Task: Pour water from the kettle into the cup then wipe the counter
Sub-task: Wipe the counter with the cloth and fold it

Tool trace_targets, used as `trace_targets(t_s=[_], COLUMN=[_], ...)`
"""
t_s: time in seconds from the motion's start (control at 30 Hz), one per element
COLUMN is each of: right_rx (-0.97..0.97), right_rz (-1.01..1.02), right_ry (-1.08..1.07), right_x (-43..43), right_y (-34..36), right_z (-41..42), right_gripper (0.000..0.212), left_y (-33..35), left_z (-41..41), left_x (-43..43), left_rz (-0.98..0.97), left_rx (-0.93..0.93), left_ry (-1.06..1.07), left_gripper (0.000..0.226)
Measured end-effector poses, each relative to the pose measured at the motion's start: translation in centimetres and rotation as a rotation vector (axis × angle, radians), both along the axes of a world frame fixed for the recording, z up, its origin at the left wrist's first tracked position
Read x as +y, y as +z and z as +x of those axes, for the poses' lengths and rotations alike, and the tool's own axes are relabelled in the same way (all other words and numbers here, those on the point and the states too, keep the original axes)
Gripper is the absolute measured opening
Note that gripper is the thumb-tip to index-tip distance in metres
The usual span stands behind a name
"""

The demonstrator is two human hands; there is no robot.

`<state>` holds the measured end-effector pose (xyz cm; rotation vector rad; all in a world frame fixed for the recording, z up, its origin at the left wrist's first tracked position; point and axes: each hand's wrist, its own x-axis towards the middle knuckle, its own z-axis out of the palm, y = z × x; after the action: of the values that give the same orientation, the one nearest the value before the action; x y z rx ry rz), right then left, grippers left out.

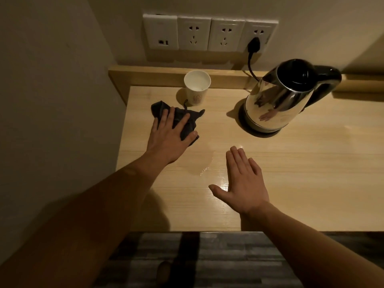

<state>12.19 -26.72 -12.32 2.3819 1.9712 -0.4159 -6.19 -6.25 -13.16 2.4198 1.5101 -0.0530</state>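
Observation:
A steel kettle [278, 96] with a black lid and handle stands upright on its base at the back right of the wooden counter [311, 173]. A white paper cup [197, 88] with liquid in it stands at the back left. Just in front of the cup lies a dark crumpled cloth [182, 119]. My left hand [170, 136] lies flat on the cloth, fingers spread, pressing it to the counter. My right hand [243, 181] rests open, palm down, on the counter nearer the front edge. A thin wet patch [204, 163] shines between my hands.
A row of wall sockets [209, 34] sits above the counter, with the kettle's black plug [254, 45] in the rightmost one and its cord running down behind the kettle. A wall bounds the counter on the left. A raised wooden ledge [149, 76] runs along the back.

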Motion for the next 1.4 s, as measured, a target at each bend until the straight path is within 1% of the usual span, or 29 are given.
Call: trace_targets(t_s=[0.3,0.47,0.7,0.9,0.97,1.03,1.07,1.1,1.13,1.17,1.2,1.27,1.33,1.37,1.4], right_rx=[-0.002,0.001,-0.004,-0.015,-0.009,-0.001,0.001,0.001,0.000,-0.001,-0.001,0.006,0.020,0.028,0.038], right_rz=[0.038,0.064,0.083,0.083,0.076,0.073,0.072,0.071,0.067,0.062,0.060,0.046,0.038,0.039,0.038], right_ry=[0.004,0.009,0.007,0.014,0.017,0.020,0.019,0.019,0.020,0.020,0.015,0.017,0.016,0.012,0.010], right_x=[-0.2,-0.6,-0.9,-0.9,-1.0,-1.0,-1.0,-0.9,-0.9,-1.0,-0.8,-0.9,-0.8,-0.8,-0.7], right_y=[0.2,0.3,0.1,0.1,0.0,0.0,0.0,0.1,0.1,0.1,0.1,0.0,0.0,0.0,0.1], right_z=[-0.3,-0.3,-0.4,-0.3,-0.3,-0.2,-0.2,-0.2,-0.1,-0.1,0.0,-0.1,-0.1,-0.1,-0.1], right_gripper=[0.110,0.108,0.108,0.109,0.109,0.109,0.109,0.109,0.109,0.109,0.109,0.110,0.110,0.110,0.109], left_y=[0.1,-0.2,-0.2,-0.8,-0.7,-0.3,-0.1,0.3,1.2,2.5,3.8,6.5,8.5,9.2,9.9], left_z=[-2.5,-3.9,-5.7,-6.5,-6.8,-7.2,-7.4,-7.4,-7.3,-6.9,-6.4,-5.2,-3.8,-2.9,-1.7], left_x=[-8.1,-12.9,-19.4,-23.6,-25.0,-26.9,-27.8,-28.4,-28.7,-28.8,-28.2,-26.9,-24.0,-22.0,-19.7], left_rz=[0.006,0.027,0.005,-0.006,-0.032,-0.050,-0.029,-0.012,-0.052,-0.118,-0.198,-0.307,-0.245,-0.240,-0.278], left_rx=[-0.057,-0.062,-0.054,-0.100,-0.162,-0.271,-0.337,-0.405,-0.475,-0.554,-0.637,-0.783,-0.895,-0.923,-0.929], left_ry=[-0.041,-0.031,-0.013,0.034,0.067,0.090,0.092,0.113,0.171,0.258,0.328,0.411,0.401,0.397,0.412], left_gripper=[0.071,0.072,0.077,0.071,0.069,0.063,0.058,0.051,0.040,0.026,0.017,0.022,0.017,0.019,0.021])
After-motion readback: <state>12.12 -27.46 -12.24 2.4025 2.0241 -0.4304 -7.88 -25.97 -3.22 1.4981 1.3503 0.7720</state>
